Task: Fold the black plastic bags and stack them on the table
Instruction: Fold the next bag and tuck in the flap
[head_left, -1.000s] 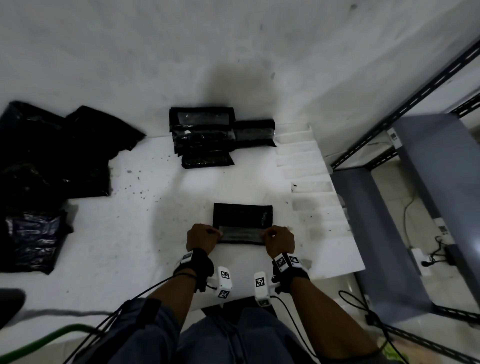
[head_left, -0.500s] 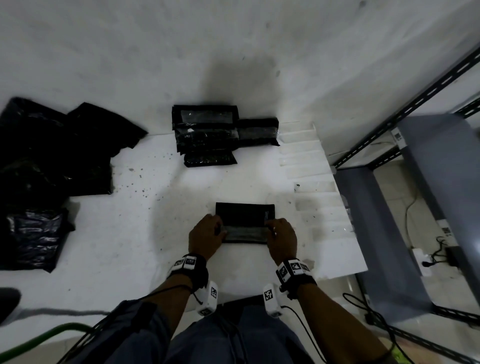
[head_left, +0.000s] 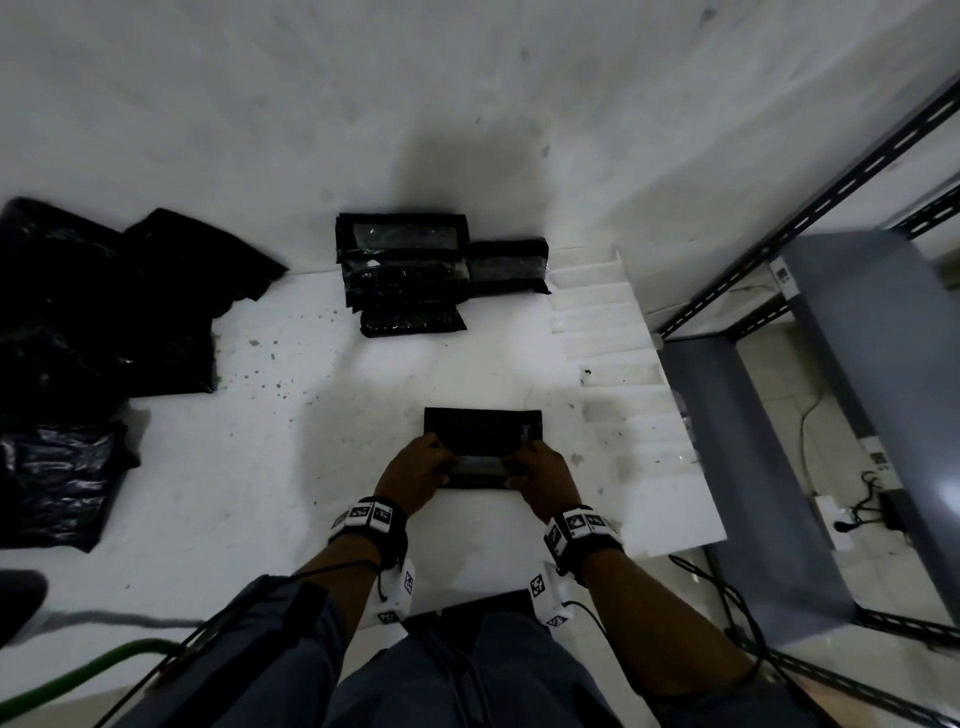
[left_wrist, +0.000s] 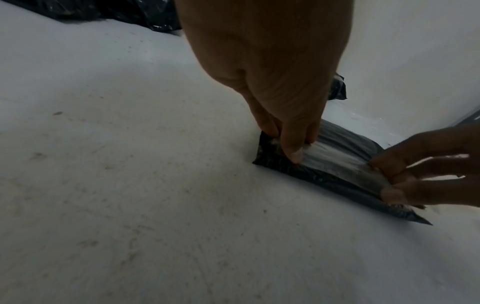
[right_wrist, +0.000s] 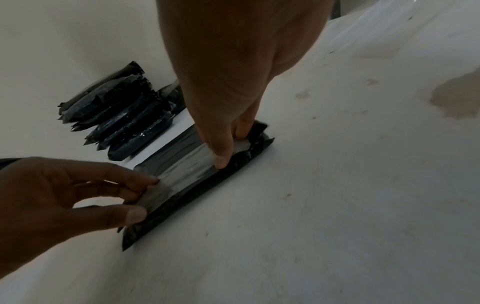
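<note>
The black bag (head_left: 483, 441) lies flat on the white table (head_left: 260, 493) just in front of the person, its near flap pinched at one end by the left hand (head_left: 415, 475) and at the other by the right hand (head_left: 543, 480). Only the wrist views show thumb against fingers (left_wrist: 293, 148) on the glossy fold. Only the head view shows the folded stack (head_left: 410, 275) against the wall and the unfolded bags (head_left: 104, 322) far left.

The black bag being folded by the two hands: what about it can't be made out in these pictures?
- Head view: both ends of the black bag lie under the left hand and right hand.
- Wrist views: its far half is hidden behind the raised fold.
- How many layers it has: too dark to count.
- Folded stack by the wall: the bag count blurs together.
- Loose pile: cut off by the left edge.
</note>
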